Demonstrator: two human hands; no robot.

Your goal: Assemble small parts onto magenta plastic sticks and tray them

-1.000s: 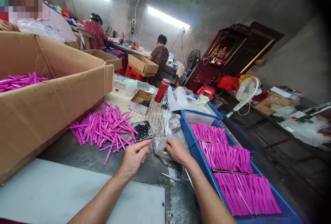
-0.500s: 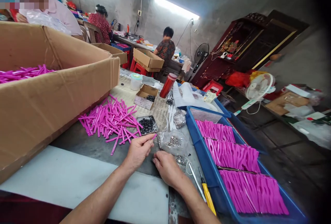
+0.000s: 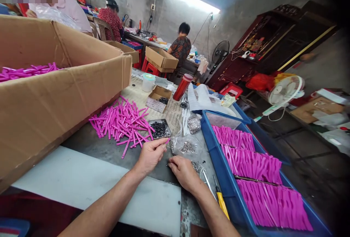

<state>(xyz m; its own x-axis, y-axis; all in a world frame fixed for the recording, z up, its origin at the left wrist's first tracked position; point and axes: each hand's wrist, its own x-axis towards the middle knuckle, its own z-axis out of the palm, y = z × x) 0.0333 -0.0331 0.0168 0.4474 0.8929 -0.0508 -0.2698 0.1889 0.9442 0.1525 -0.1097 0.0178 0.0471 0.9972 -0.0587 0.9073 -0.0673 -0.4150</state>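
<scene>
My left hand is closed in a pinch on a magenta plastic strip, whose tip sticks out past the fingers; the rest is hidden in the hand. Just to its right, my right hand has its fingertips pressed together low over the table. A tiny dark bit shows at those fingertips, too small to name. Beyond the left hand lie a loose pile of magenta strips and a shallow tray of small black parts. A clear plastic bag with small metal parts lies beyond the right hand.
A large cardboard box stands at left. At right, a blue crate holds rows of magenta strips. A yellow-handled screwdriver lies beside the crate. A red bottle and small carton stand farther back. Several people sit beyond.
The view has shifted, so the scene sits farther right. My left hand still pinches the strip. At my right fingertips a tiny dark bit now shows.
</scene>
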